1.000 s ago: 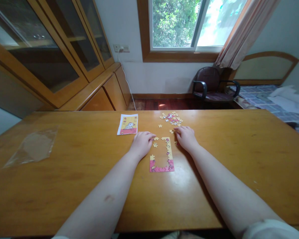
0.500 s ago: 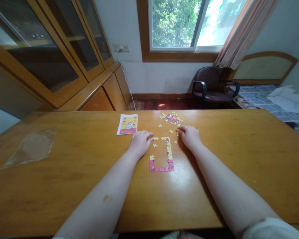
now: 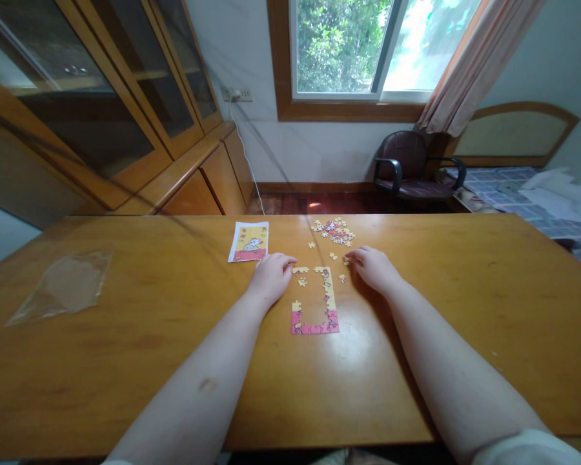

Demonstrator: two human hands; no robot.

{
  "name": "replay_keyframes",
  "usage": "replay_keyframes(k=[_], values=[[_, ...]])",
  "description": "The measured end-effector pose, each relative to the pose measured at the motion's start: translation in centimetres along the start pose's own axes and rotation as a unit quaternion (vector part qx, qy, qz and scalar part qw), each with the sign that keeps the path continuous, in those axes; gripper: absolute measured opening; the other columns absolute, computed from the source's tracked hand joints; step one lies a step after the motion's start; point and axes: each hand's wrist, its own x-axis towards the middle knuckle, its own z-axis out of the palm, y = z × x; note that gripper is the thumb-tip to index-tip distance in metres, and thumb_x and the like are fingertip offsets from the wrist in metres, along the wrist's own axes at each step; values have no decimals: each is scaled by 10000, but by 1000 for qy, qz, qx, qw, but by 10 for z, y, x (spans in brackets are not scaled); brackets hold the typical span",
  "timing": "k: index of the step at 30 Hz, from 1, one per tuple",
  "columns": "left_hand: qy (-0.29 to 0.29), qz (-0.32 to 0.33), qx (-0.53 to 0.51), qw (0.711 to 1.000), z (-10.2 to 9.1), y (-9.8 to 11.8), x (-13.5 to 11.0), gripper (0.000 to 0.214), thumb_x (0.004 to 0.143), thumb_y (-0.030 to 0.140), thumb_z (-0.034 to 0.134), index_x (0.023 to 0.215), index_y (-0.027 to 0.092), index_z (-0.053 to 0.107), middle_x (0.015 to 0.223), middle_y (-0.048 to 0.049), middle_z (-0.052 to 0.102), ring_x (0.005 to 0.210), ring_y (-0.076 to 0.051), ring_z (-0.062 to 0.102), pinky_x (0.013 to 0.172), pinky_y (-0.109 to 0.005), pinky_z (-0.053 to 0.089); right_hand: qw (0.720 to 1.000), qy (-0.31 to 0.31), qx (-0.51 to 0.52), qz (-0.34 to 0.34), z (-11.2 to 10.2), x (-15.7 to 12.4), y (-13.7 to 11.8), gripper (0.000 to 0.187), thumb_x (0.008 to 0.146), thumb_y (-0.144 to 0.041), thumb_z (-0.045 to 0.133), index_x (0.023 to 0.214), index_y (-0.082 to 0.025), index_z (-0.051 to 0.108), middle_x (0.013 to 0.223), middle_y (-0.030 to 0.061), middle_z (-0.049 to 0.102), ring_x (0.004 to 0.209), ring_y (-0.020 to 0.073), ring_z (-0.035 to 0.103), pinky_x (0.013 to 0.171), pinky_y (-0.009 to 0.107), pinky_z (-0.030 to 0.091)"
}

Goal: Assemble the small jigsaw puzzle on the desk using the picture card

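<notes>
Taking the puzzle border point(image 3: 315, 329) on the table point(image 3: 213, 413) as my dial, I see gaps in its left side and top. My right hand point(image 3: 374, 268) is at two o'clock. A second ago its fingertips met the yellow piece point(image 3: 333, 256) at one o'clock; now that piece lies free, and they are at another loose piece point(image 3: 345, 261) between one and two. I can't tell whether they pinch it or only touch it. My left hand point(image 3: 271, 279), at ten, has drawn back slightly, baring more of the yellow strip point(image 3: 301, 270) at eleven; its grip I can't make out. The pile point(image 3: 335, 230) near twelve-thirty and the picture card point(image 3: 250, 242) towards ten look unchanged
</notes>
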Motion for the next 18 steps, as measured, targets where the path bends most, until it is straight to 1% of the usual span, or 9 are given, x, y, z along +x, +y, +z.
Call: replay_keyframes(k=[3, 5, 8, 13, 15, 18], values=[[4, -4, -5, 1000, 0, 0, 0, 251, 849, 210, 487, 979, 214, 701, 1022, -49, 696, 984, -220, 602, 917, -375, 467, 998, -14, 24, -57, 5, 1, 2, 337, 846, -111, 493, 1037, -267, 723, 1117, 21, 677, 991, 178, 624, 905, 274, 446], [9, -4, -5, 1000, 1, -1, 0, 248, 846, 210, 490, 977, 215, 701, 1022, -49, 696, 980, -219, 603, 920, -377, 467, 997, -21, 24, -64, 7, 2, 3, 327, 843, -109, 507, 1020, -267, 731, 1121, 19, 676, 982, 177, 628, 908, 273, 449], [12, -5, -4, 1000, 1, -1, 0, 248, 845, 212, 491, 975, 218, 702, 1025, -50, 697, 980, -220, 603, 918, -376, 470, 998, -22, 11, -53, 7, 2, 3, 294, 854, -133, 518, 1004, -259, 736, 1080, 30, 681, 929, 172, 639, 881, 271, 458], [9, -7, -1, 1000, 0, -1, 0, 251, 844, 210, 488, 974, 208, 703, 1022, -55, 698, 984, -220, 608, 918, -373, 473, 999, -39, 0, -15, 3, 1, -1, 193, 866, -280, 565, 952, -241, 733, 984, 47, 680, 839, 162, 636, 780, 252, 466], [10, -6, -3, 1000, 0, -2, 0, 251, 844, 210, 487, 973, 204, 702, 1024, -59, 699, 981, -218, 611, 919, -373, 473, 999, -48, -1, 2, 1, 0, -3, 174, 853, -296, 579, 919, -233, 728, 947, 45, 681, 806, 159, 630, 738, 246, 461], [16, -2, -6, 1000, 1, -5, 2, 246, 840, 210, 486, 961, 205, 701, 1014, -56, 703, 975, -217, 614, 919, -370, 473, 998, -55, 0, 5, -1, -1, -3, 174, 853, -293, 572, 912, -239, 726, 940, 37, 681, 803, 160, 627, 726, 247, 453]])
